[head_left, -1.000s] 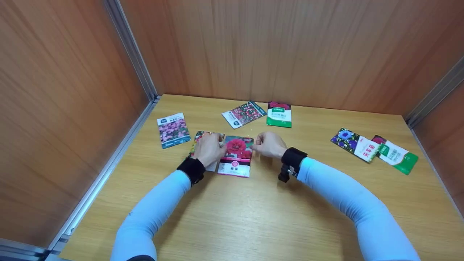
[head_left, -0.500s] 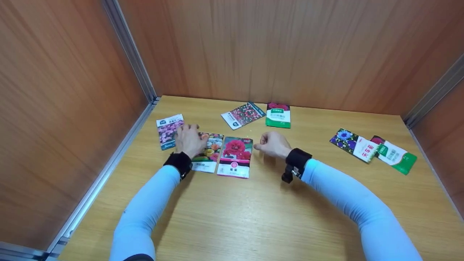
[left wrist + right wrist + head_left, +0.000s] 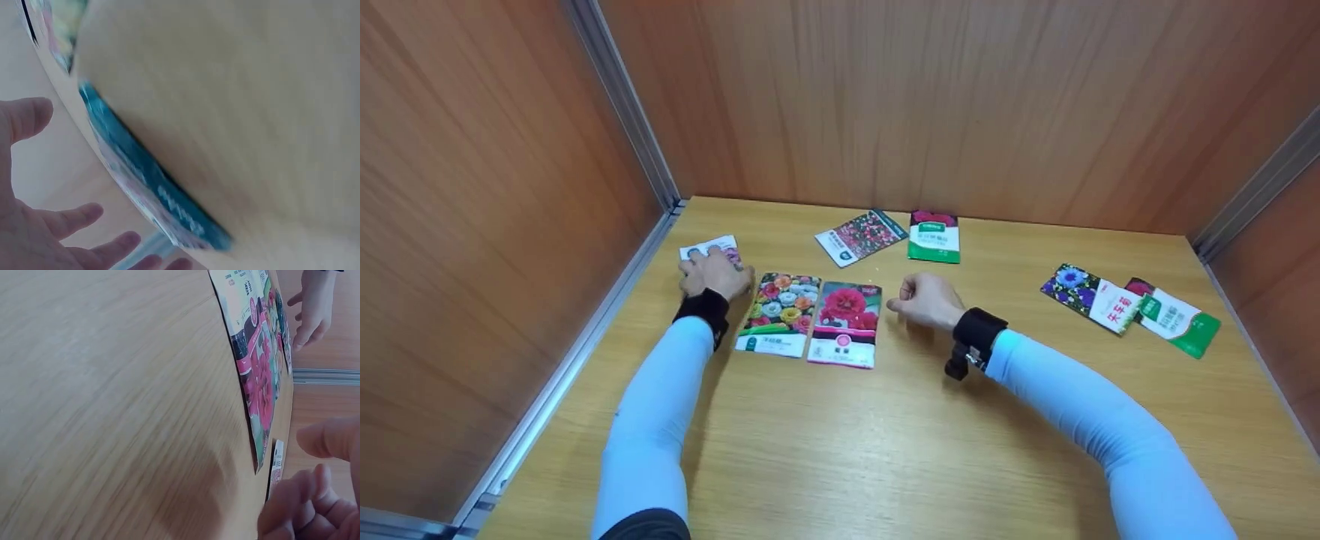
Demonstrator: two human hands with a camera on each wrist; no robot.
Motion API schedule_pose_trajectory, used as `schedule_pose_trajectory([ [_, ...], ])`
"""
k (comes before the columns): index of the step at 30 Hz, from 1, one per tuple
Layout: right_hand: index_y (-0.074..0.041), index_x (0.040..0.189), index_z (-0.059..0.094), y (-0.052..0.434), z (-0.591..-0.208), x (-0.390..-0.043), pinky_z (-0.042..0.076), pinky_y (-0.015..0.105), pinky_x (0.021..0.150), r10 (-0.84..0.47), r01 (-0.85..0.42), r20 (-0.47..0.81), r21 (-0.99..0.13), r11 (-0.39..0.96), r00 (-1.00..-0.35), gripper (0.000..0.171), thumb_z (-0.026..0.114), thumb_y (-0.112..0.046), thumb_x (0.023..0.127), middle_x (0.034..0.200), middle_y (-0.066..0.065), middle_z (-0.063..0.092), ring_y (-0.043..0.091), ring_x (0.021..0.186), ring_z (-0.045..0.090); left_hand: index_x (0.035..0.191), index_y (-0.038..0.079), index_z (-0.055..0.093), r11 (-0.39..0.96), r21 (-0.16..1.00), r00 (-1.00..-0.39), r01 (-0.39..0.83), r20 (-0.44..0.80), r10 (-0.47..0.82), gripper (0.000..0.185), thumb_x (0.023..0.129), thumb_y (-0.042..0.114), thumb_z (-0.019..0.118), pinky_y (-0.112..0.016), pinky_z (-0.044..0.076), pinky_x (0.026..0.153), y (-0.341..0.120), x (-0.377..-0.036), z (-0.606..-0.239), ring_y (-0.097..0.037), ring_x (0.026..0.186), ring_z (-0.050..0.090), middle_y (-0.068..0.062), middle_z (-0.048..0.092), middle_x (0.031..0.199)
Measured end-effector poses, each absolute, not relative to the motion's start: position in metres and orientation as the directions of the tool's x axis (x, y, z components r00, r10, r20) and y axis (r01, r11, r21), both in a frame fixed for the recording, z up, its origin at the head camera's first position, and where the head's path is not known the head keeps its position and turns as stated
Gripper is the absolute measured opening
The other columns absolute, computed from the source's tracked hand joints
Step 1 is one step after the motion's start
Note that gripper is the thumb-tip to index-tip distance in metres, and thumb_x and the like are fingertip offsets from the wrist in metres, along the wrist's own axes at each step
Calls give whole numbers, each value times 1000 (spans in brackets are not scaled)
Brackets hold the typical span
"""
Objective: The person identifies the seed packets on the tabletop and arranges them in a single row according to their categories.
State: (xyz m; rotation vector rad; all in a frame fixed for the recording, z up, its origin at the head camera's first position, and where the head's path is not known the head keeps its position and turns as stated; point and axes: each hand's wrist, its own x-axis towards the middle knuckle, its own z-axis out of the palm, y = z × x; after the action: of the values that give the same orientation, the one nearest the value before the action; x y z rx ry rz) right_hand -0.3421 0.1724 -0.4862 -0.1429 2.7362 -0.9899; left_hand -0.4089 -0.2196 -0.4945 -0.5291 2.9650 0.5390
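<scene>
Seed packets lie spread on a wooden table (image 3: 885, 450) enclosed by wooden walls. All packets are closed and flat; what is inside them cannot be seen.

The left hand (image 3: 712, 274) is at the left of the head view, lying on a pink flower packet (image 3: 712, 247), of which only the top edge shows above the knuckles. In the left wrist view its fingers (image 3: 73, 216) are spread and nearly straight above the blue edge of this packet (image 3: 152, 185), so the hand covers the packet but does not clamp it.

The right hand (image 3: 926, 300) is in the middle of the head view, just right of a red flower packet (image 3: 846, 324) and not touching it. Its fingers are curled loosely inward with the thumb pointing left, and they hold nothing. The right wrist view shows the curled fingers (image 3: 298, 500) near the edge of the same packet (image 3: 259, 382).

A mixed flower packet (image 3: 778, 313) lies directly left of the red one, edge against edge, between the two hands.

Toward the back wall lie a tilted packet with small red flowers (image 3: 861, 236) and a green and white packet (image 3: 934, 236), near each other. At the right side a purple flower packet (image 3: 1089, 298) and another green and white packet (image 3: 1174, 317) lie just beside each other, well apart from both hands.
</scene>
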Motion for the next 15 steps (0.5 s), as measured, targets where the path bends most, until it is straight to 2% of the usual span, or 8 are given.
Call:
schedule_pose_trajectory([
  [2,-15,108,69,171,-486,-341,48,35,82,-147,4,-178,-650,760,-973,28,81,-40,102,103,6,69,25,95,61,172,-3,29,853,340,-918,-396,-186,-352,98,104,57,65,-73,49,120,-226,-414,-491,-58,152,40,-41,35,168],
  [4,-14,124,68,171,-486,-341,53,40,94,-129,24,-178,-668,744,-975,37,81,-40,103,122,11,71,30,108,63,175,-2,22,823,351,-893,-446,-238,-382,100,105,57,64,-69,49,123,-232,-419,-488,-56,152,41,-41,36,167],
  [8,-11,149,58,171,-487,-344,55,54,116,-107,45,-171,-702,711,-979,59,81,-41,103,153,17,63,38,134,62,177,0,13,770,364,-849,-524,-302,-434,106,106,58,65,-64,47,127,-238,-425,-485,-53,153,43,-38,39,167],
  [11,-11,157,52,171,-487,-347,53,59,122,-100,50,-164,-720,692,-981,68,80,-41,103,163,20,58,42,145,59,178,0,8,747,361,-827,-558,-319,-464,108,106,55,67,-63,47,127,-239,-429,-484,-52,154,43,-37,40,170],
  [15,-11,159,50,169,-488,-347,50,60,125,-97,69,-184,-727,683,-978,72,81,-43,102,166,20,55,42,149,57,178,0,7,725,377,-816,-576,-321,-481,110,105,46,75,-64,46,129,-239,-433,-483,-51,157,43,-35,39,173],
])
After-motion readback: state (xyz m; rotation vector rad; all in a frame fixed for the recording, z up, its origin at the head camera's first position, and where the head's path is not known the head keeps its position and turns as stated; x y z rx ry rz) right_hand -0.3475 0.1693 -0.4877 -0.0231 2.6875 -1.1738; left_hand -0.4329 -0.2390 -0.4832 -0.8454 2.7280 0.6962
